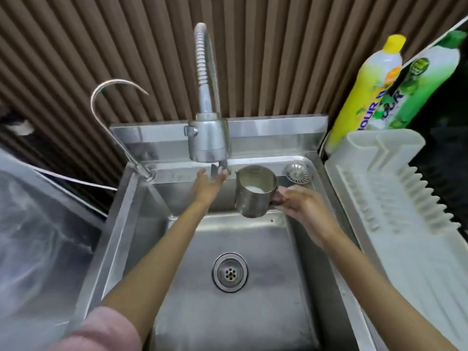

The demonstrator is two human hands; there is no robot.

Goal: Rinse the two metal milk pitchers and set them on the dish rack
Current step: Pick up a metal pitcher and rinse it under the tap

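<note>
A metal milk pitcher (255,191) hangs upright over the steel sink (141,234), with white liquid in its bottom. My right hand (302,206) is shut on its handle, at the pitcher's right. My left hand (209,184) reaches up under the spray head of the tall tap (207,140), its fingertips on the small lever just below the head. No water is visible running. The white plastic dish rack (395,198) lies right of the sink and holds nothing. I see only one pitcher.
A loose strainer basket (297,173) rests on the sink's back ledge at the right. A thin curved filter tap (106,102) rises at the back left. Yellow (364,89) and green (417,84) detergent bottles stand behind the rack. Clear plastic sheeting (38,224) covers the left side.
</note>
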